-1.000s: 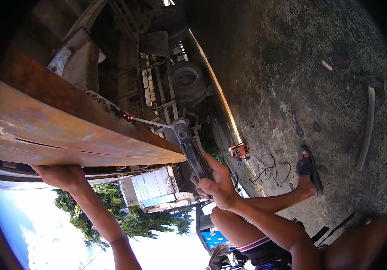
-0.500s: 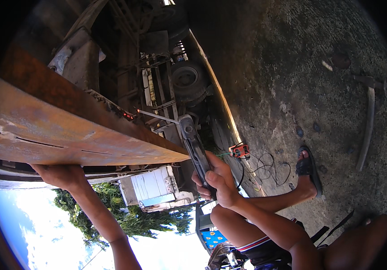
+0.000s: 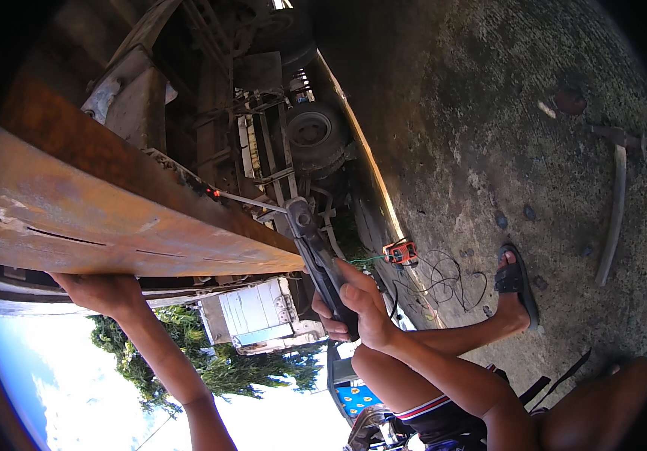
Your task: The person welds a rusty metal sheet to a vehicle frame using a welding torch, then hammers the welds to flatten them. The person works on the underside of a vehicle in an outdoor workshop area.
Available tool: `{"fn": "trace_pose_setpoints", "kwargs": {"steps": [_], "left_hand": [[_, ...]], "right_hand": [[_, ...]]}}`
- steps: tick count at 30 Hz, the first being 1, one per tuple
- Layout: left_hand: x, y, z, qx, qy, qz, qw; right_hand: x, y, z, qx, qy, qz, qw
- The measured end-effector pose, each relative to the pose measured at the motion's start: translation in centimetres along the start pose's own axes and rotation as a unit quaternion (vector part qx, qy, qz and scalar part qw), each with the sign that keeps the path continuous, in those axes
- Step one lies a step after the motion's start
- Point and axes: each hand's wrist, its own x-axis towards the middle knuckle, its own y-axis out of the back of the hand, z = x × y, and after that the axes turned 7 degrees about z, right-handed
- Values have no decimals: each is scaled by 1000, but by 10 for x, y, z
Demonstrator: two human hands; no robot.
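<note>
The right hand (image 3: 365, 304) is sitting a little farther left than half a second ago, and the thin rod (image 3: 252, 202) is now meeting the rusty beam (image 3: 143, 225) at the red glowing spot (image 3: 214, 193); in the earlier frame its tip was standing clear. The left hand (image 3: 105, 293) is staying where it was.

The right hand is closing firmly around the dark holder (image 3: 314, 252), its thumb lying along the near side. The left hand is pressing up against the beam's lower edge; its fingers are disappearing behind the metal, so how tightly they are gripping cannot be told. The two hands are keeping well apart.

The holder is pointing up and left out of the right fist, with the rod jutting from its head toward the beam. The beam is stretching above the left hand and ending near the holder. Farther right, an orange box (image 3: 401, 252) is resting near a tangled black cable (image 3: 455, 282), and a hammer (image 3: 616, 203) is lying on the ground.
</note>
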Motion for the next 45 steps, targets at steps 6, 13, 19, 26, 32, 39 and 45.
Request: {"fn": "trace_pose_setpoints", "kwargs": {"steps": [6, 13, 19, 26, 32, 39, 45], "left_hand": [[-3, -2, 1, 88, -46, 4, 995], [-1, -3, 3, -1, 26, 20, 999], [2, 5, -6, 141, -94, -12, 986], [-3, -1, 1, 84, -41, -3, 996], [-1, -5, 4, 22, 32, 30, 999], [6, 7, -6, 58, 8, -1, 998], [12, 15, -32, -34, 72, 2, 997]], "right_hand": [[-1, 0, 2, -8, 7, 10, 1000], [-1, 1, 3, 0, 8, 7, 1000], [-1, -1, 2, -3, 13, 2, 1000], [-3, 0, 1, 0, 4, 5, 1000], [1, -6, 7, 3, 91, 101, 991], [4, 10, 0, -59, 165, 265, 948], [0, 6, -9, -90, 214, 250, 940]]}}
